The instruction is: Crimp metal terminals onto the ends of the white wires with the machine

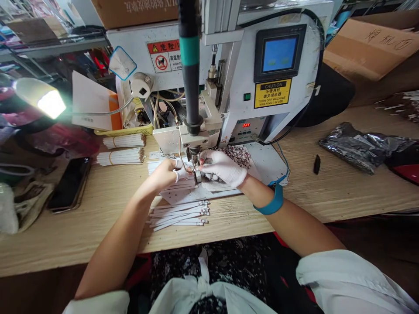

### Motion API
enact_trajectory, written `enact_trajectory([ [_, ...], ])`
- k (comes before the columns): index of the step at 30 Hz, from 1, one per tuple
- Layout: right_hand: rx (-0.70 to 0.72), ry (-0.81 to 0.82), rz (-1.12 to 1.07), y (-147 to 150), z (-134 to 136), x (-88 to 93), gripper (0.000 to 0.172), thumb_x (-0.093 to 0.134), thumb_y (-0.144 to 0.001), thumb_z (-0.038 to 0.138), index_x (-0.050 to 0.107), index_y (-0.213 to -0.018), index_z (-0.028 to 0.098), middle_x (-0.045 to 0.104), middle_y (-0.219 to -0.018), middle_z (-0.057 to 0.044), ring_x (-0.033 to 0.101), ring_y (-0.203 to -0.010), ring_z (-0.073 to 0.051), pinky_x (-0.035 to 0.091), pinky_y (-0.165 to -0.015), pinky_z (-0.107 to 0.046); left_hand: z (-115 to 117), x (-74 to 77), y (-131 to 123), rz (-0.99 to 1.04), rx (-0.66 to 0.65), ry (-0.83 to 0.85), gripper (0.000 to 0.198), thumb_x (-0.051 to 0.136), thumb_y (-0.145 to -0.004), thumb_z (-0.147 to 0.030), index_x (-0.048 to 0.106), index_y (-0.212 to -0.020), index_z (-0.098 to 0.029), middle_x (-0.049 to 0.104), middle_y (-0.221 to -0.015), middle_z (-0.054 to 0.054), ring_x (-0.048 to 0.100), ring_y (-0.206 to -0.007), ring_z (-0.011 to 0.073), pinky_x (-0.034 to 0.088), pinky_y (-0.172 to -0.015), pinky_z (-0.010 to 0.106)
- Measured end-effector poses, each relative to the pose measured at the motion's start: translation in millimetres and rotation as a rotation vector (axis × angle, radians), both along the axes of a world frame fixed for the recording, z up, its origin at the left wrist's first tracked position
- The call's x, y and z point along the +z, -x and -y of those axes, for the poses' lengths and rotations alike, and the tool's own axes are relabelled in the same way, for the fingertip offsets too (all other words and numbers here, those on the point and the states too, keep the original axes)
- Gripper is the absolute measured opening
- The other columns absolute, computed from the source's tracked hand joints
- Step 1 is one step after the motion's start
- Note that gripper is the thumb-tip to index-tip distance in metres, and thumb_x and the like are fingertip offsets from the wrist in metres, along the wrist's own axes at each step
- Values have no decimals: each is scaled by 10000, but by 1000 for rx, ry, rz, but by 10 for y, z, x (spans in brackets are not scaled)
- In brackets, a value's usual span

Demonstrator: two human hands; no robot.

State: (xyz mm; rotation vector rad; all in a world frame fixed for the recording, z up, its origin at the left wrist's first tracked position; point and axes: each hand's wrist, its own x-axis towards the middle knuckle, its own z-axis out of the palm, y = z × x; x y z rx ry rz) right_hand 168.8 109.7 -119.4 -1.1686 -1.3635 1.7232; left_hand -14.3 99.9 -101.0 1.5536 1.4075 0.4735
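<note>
**At the welder [262,87]: a two-handed pinch**

Left hand [163,174] and white-gloved right hand [222,168], fingers pressed together, pinch a white wire [186,183] under the tip, above the desk [65,244]; more wires [178,216] lie loose just in front.

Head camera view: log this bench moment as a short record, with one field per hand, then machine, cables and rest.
Left hand: at the machine's tip, white finger cot
Right hand: white glove, blue wrist strap
Machine: benchtop soldering machine, display reads 383
Cables: loose white flat cables, bundled cables
Rest: smartphone, lit lamp, black foil bag
</note>
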Motion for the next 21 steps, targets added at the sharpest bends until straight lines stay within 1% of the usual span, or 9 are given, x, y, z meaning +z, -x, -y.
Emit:
enact_trajectory([
  [3,-13,-23,12,6,7,-7,176,627,-665,149,465,-726,180,445,-548,85,384,-378,-29,243,-308,-143,-2,12,-13,32,-10,24,238,605,-543,-380,619,-593,-147,595,-603,2,505,-613,143,394,-561,233],
  [5,-14,-31,20,8,10,-7,177,628,-665,152,465,-728,179,449,-559,84,382,-379,-26,246,-308,-144,-5,16,-30,23,10,12,253,614,-542,-396,610,-578,-146,576,-585,-4,482,-598,135,376,-549,228],
  [11,-2,-41,7,6,2,-25,176,621,-666,158,460,-735,181,446,-555,87,364,-375,-23,241,-308,-145,-18,-26,-37,59,25,8,281,619,-558,-418,548,-511,-150,441,-493,-38,367,-514,92,299,-503,215],
  [14,9,-67,-21,-7,6,-39,183,616,-664,167,452,-744,186,448,-551,90,363,-374,-27,240,-319,-154,-8,-15,12,36,-2,1,256,612,-577,-395,582,-558,-141,458,-501,-34,365,-502,91,292,-486,213],
  [16,13,-119,-30,-35,6,-38,197,627,-658,179,448,-742,186,468,-573,83,380,-392,-31,266,-343,-162,14,20,49,4,-35,-24,254,609,-598,-385,617,-608,-131,503,-530,-21,401,-512,99,314,-488,214],
  [18,35,-194,-2,-93,-7,-26,200,642,-659,200,458,-736,179,498,-595,68,424,-434,-44,313,-390,-177,54,67,78,-27,-61,-67,270,606,-624,-396,629,-616,-126,530,-544,-9,425,-516,104,327,-488,217],
  [21,48,-355,167,-242,-61,13,169,643,-691,244,531,-787,161,565,-639,31,513,-539,-87,388,-492,-217,148,143,104,-86,-143,-101,279,602,-653,-405,656,-625,-132,586,-574,11,480,-535,124,357,-494,223],
])
